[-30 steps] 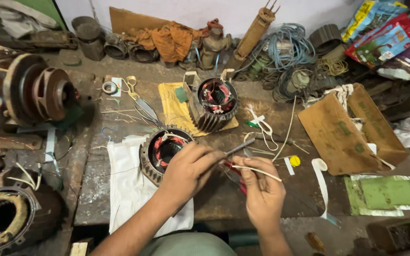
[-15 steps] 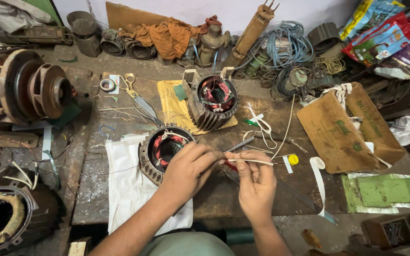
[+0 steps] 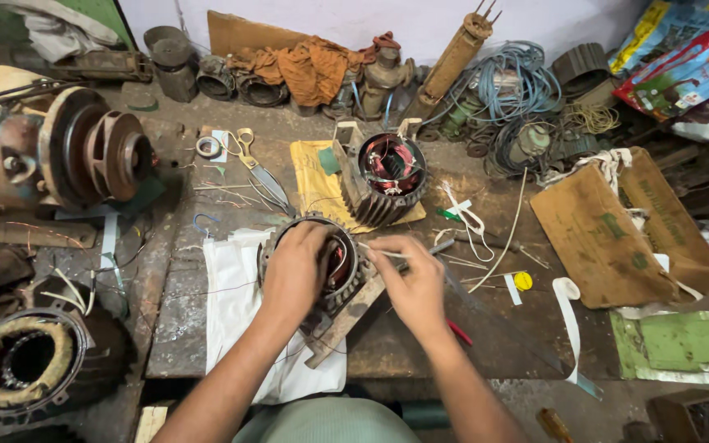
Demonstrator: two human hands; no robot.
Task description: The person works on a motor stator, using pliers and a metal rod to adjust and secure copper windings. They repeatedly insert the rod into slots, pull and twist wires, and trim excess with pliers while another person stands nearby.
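Observation:
A round motor stator (image 3: 346, 271) with copper and red windings lies on a white cloth (image 3: 235, 312) at the bench's near edge, propped on a wooden block (image 3: 346, 320). My left hand (image 3: 293, 271) rests over the stator's left rim, fingers curled down into its bore. My right hand (image 3: 412, 283) sits at the stator's right side, pinching a thin pale strip (image 3: 383, 253) that points into the windings. A second finned stator (image 3: 383, 176) stands behind on yellow paper.
Scissors (image 3: 256, 164) and a tape roll (image 3: 207, 146) lie at back left. A large rusty motor (image 3: 51, 152) fills the left side, and a wound stator (image 3: 22, 361) sits on the floor. A brown cardboard packet (image 3: 617, 230), cable coils (image 3: 519, 90) and a red-handled tool (image 3: 459, 331) lie to the right.
Both hands have moved closer onto the stator. My left hand now covers its bore, and my right hand has brought the thin strip in toward the windings.

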